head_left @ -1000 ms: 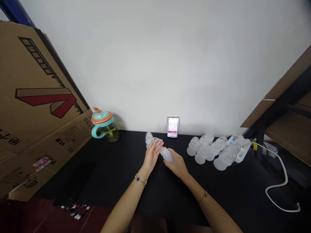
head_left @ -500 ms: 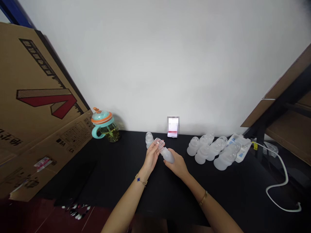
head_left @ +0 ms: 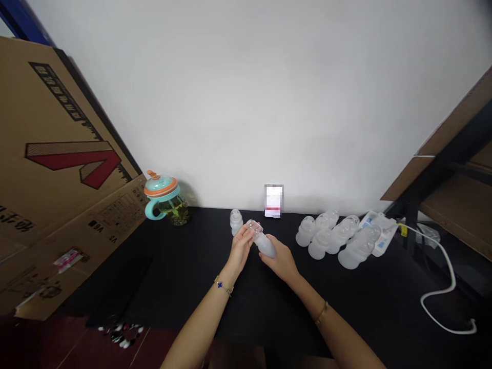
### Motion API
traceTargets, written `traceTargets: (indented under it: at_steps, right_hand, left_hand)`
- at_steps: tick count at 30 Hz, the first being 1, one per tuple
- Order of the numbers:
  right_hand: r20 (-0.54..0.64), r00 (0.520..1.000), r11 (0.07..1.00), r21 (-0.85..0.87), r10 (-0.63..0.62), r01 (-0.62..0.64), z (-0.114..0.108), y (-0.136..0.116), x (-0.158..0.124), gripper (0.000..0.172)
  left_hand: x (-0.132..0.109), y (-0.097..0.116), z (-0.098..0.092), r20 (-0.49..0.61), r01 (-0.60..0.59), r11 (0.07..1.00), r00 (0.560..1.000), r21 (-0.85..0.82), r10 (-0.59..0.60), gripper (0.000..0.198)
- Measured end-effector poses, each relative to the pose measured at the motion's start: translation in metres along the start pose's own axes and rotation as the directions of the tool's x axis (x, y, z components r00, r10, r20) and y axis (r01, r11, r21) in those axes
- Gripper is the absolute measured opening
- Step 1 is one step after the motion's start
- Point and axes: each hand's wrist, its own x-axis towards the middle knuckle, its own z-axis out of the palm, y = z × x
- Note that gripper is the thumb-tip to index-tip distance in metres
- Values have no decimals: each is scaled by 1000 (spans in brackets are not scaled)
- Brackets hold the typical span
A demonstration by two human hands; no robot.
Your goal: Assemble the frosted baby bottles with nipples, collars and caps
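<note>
Currently, right hand [head_left: 280, 259] grips bottle [head_left: 266, 245]; left hand [head_left: 241, 246] pinches its clear cap [head_left: 254, 226]; one finished bottle [head_left: 236, 221] stands, ten uncapped bottles [head_left: 338, 237] remain.

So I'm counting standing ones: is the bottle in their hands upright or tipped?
Tipped. The bottle slants, body in the right hand, top toward the left hand.

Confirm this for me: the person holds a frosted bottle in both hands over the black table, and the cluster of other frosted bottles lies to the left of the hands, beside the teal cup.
Not quite. The cluster of frosted bottles lies to the right of the hands, away from the teal cup, as the head view shows. The rest holds: left hand and right hand hold the frosted bottle over the black table.
</note>
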Motion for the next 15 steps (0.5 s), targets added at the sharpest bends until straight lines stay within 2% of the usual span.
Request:
traceTargets:
  at_steps: [8, 15]
  right_hand:
    - [0, 1000, 1000, 29, 13, -13, -2, -3, 1, 48]
    - [-23, 1000, 999, 48, 16, -15, -2, -3, 1, 49]
  left_hand:
    - [-2, 1, 2, 42, -21, 995, 999, 100, 17, 35]
    - [-1, -1, -2, 26, -5, 992, 1000, 126, 2, 36]
